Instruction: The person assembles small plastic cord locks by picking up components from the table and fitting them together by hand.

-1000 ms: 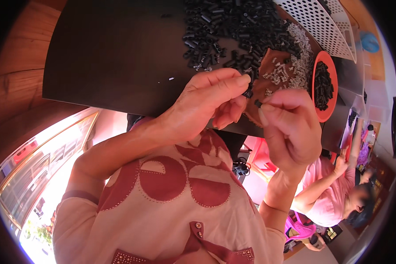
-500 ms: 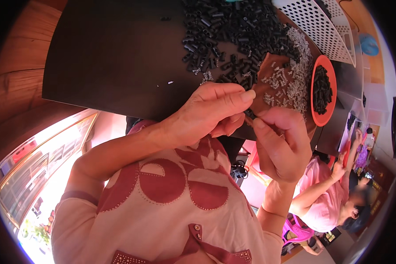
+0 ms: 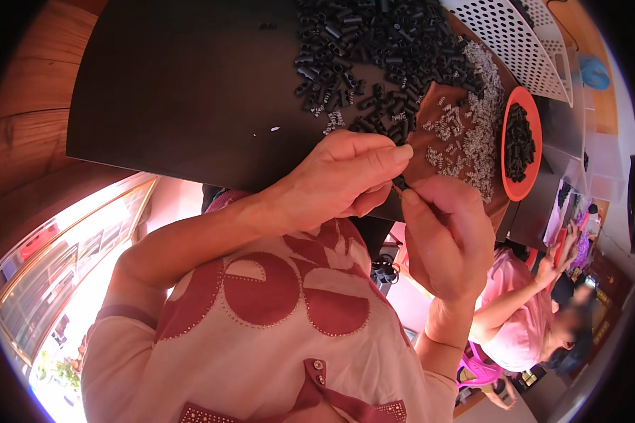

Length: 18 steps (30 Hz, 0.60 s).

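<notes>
My left hand (image 3: 339, 180) and my right hand (image 3: 448, 236) meet fingertip to fingertip just below the edge of a black table top (image 3: 183, 92). Between the fingertips I pinch a small black tube piece (image 3: 400, 185), mostly hidden by the fingers. Whether the right hand also holds a spring I cannot tell. A heap of small black tubes (image 3: 374, 42) lies on the table beyond my hands. Small silver springs (image 3: 466, 134) lie scattered on a brown patch to the right of it.
An orange oval dish (image 3: 521, 144) holding black tubes sits at the right. A white perforated basket (image 3: 522, 39) stands at the upper right. Another person in a pink top (image 3: 522, 317) sits at the lower right. Wooden boards (image 3: 28, 120) border the table's left.
My hands have drawn together: the right fingertips moved left and up to the left hand's, and the black piece is now covered between them.
</notes>
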Tool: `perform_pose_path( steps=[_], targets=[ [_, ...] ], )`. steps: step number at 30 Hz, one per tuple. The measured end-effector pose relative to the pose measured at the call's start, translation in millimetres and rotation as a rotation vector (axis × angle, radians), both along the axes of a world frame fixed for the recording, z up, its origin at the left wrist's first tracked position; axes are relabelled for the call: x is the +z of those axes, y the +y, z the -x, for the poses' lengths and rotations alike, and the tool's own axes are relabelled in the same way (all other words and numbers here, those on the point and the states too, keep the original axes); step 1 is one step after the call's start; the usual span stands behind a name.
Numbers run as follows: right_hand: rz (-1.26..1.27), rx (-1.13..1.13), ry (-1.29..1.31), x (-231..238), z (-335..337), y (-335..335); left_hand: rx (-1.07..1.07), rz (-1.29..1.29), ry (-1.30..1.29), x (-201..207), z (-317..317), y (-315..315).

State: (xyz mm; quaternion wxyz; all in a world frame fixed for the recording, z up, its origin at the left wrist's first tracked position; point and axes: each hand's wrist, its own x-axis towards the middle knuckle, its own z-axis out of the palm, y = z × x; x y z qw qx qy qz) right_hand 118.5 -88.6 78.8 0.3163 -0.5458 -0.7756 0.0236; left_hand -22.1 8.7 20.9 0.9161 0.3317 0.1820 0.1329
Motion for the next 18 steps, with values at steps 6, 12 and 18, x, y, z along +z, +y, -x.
perform_pose_path(
  steps=[6, 12, 18],
  targets=[
    [-0.019, 0.004, 0.045, -4.2, 1.3, -0.4, 0.013, -0.073, 0.014, -0.5, 1.1, -2.5],
    [-0.045, 0.027, -0.004, -5.4, -0.7, 0.5, 0.007, -0.078, 0.037, -1.6, -0.4, -2.3],
    [-0.024, -0.004, 0.042, -9.2, 1.1, 0.5, -0.010, -0.082, 0.053, -3.0, -1.4, -2.1]
  ],
)
